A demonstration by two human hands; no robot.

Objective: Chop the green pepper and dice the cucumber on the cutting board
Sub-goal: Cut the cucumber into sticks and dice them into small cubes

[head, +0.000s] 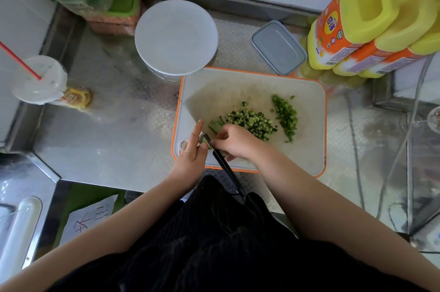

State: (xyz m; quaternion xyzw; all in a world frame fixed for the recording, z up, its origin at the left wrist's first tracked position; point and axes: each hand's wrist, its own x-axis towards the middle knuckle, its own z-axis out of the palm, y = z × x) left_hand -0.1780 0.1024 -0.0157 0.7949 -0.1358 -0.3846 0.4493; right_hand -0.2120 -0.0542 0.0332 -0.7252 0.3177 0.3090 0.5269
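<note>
A white cutting board [297,125] with an orange rim lies on the steel counter. Diced cucumber [250,122] is heaped at its middle, and chopped green pepper [287,115] lies to the right. A few cucumber strips [217,125] rest just left of the dice. A knife [223,165] with a black handle stands on edge at the board's front left, its blade pointing away from me. My right hand [234,142] grips it where blade meets handle. My left hand [191,151] pins a small cucumber piece [203,142] against the blade, index finger stretched along it.
A jar with a round white lid [176,36] stands behind the board's left corner, a grey lidded box [278,47] behind its right. Yellow detergent jugs [362,24] crowd the back right. A lidded cup with a red straw [39,79] sits at far left.
</note>
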